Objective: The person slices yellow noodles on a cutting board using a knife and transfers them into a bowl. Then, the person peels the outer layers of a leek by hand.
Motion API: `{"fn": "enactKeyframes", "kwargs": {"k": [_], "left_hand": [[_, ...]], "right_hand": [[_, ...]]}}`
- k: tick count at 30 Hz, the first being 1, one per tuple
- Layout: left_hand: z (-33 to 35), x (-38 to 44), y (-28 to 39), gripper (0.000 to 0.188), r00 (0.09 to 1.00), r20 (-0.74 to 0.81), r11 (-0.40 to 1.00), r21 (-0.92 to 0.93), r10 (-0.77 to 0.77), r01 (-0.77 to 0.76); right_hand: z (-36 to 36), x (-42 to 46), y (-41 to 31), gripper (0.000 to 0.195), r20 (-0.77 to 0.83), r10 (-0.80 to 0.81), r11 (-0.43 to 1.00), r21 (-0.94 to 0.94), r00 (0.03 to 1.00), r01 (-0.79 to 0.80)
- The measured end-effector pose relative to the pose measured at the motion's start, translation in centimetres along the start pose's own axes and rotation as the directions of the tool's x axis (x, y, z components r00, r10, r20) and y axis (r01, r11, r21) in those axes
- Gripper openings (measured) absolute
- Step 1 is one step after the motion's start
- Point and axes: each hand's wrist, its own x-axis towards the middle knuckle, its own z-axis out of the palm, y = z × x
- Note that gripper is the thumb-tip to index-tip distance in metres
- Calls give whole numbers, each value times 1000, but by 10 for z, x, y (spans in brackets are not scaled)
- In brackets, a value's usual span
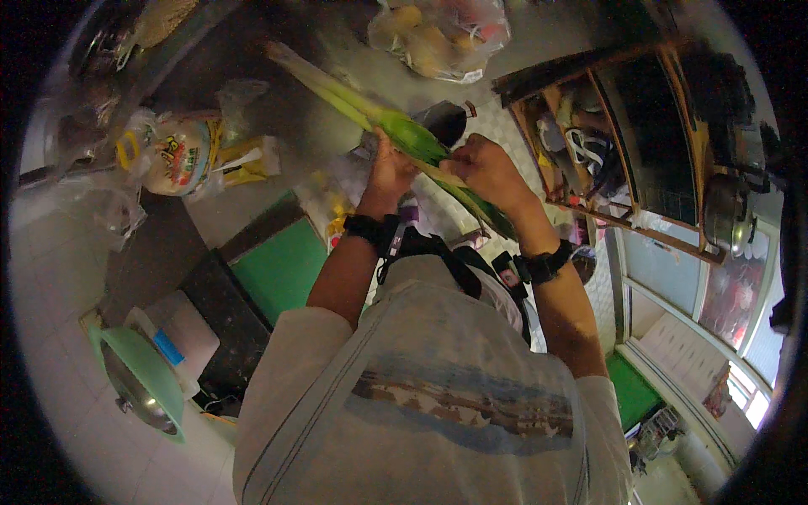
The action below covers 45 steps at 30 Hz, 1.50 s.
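A long green leafy stalk (404,131), perhaps an ear of corn in its husk, slants across the upper middle of the head view. One pale, tapering end points to the upper left, and the leafy end hangs down to the lower right. My left hand (392,167) grips it from below, near its middle. Further along to the right, my right hand (483,167) has its fingers closed on the leaves by a pale strip. The fingertips of my right hand are partly hidden.
Clear plastic bags of produce (439,38) lie beyond the stalk. Left are a bagged package (180,154), a yellow packet (249,163) and a green basin with a lid (142,379). A wooden shelf rack (644,218) with shoes and a metal pot (726,214) stand right.
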Motion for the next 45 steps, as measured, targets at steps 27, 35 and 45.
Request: {"fn": "enactKeyframes", "kwargs": {"k": [27, 35, 45], "left_hand": [[-8, 6, 26, 67, 951, -220, 976, 77, 217, -205], [-12, 25, 50, 81, 936, -235, 957, 186, 263, -222], [-35, 68, 48, 69, 917, -254, 952, 99, 307, -291]], "right_hand": [[58, 81, 1, 52, 346, 67, 942, -330, 936, 55], [78, 58, -16, 45, 96, 123, 896, -438, 988, -68], [39, 47, -43, 40, 11, 21, 867, -499, 1000, -13]]}}
